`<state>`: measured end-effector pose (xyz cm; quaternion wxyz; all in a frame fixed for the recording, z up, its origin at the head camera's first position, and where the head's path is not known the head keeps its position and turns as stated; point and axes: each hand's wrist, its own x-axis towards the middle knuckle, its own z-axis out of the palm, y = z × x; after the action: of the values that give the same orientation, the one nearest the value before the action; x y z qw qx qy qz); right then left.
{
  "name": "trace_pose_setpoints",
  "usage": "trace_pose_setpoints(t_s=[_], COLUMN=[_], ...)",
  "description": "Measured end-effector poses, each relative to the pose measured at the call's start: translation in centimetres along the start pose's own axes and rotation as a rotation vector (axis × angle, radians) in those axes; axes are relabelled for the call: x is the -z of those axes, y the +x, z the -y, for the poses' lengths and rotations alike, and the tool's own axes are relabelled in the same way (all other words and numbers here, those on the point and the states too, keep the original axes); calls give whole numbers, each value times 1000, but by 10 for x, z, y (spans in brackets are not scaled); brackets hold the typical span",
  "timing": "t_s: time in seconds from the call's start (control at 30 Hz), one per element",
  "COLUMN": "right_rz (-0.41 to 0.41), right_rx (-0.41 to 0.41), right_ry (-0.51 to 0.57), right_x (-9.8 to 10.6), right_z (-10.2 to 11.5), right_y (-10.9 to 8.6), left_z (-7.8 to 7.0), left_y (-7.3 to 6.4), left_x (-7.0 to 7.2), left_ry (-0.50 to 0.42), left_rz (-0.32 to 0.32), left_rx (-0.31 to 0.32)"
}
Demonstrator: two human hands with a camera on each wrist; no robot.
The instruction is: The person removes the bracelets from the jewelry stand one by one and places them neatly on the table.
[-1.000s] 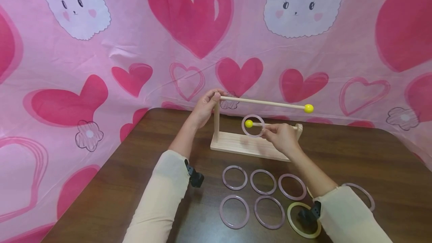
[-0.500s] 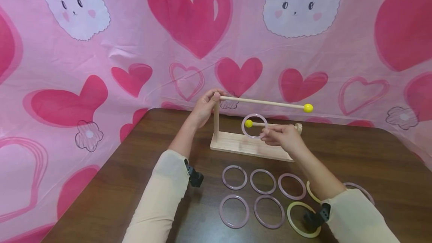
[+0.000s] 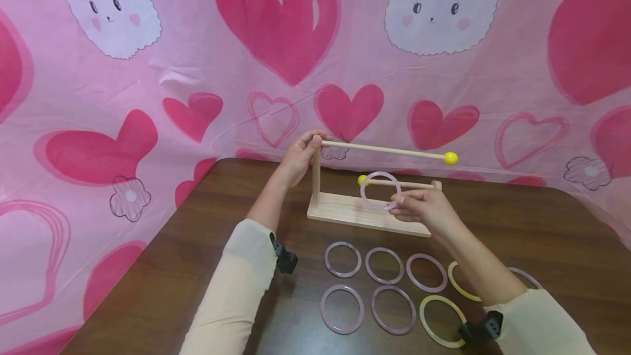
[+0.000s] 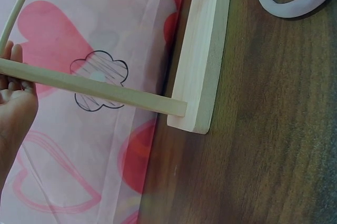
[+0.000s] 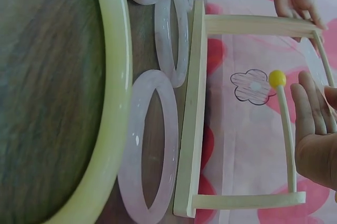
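A pale wooden bangle stand [image 3: 365, 215] with two horizontal rods tipped by yellow balls stands on the table. My left hand [image 3: 298, 160] grips the top of its left post, thumb in front and fingers behind. In front of the lower rod [image 3: 414, 185], my right hand [image 3: 426, 210] pinches a pale lilac bangle [image 3: 362, 192] at its right side, upright and facing me. In the right wrist view, the lower rod's yellow ball [image 5: 277, 79] shows no bangle around it. The right palm [image 5: 316, 155] hides most of the held bangle there.
Several lilac bangles [image 3: 342, 287] lie flat in rows in front of the stand. Two yellow bangles [image 3: 440, 297] lie at the right, partly under the right forearm. A pink heart-print cloth [image 3: 197, 59] hangs behind the dark wooden table [image 3: 197, 267].
My right hand has drawn the lilac bangle slightly right, down and toward me, off the line of the lower rod's ball. The left hand and stand stay still.
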<state>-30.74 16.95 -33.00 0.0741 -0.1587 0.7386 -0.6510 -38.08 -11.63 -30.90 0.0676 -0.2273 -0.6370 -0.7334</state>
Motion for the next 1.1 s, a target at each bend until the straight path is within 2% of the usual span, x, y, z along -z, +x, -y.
trace_pose_setpoints(t_s=[0.23,0.47,0.8,1.1], right_rz=[5,42,45,71], right_rx=[-17,-44,-68,-74], right_ry=[-27,63,75,134], right_x=[4,11,25,39], right_z=[-1,-4,-8,-9], right_y=[-10,-25,-41,-50], left_z=[1,2,1,1], left_y=[0,-1,0,0], left_x=[-1,-1,0,-1], left_ry=[-17,-20,-21,-8], left_rz=[-16,-12,-9,-24], left_rx=[1,-1,4,20])
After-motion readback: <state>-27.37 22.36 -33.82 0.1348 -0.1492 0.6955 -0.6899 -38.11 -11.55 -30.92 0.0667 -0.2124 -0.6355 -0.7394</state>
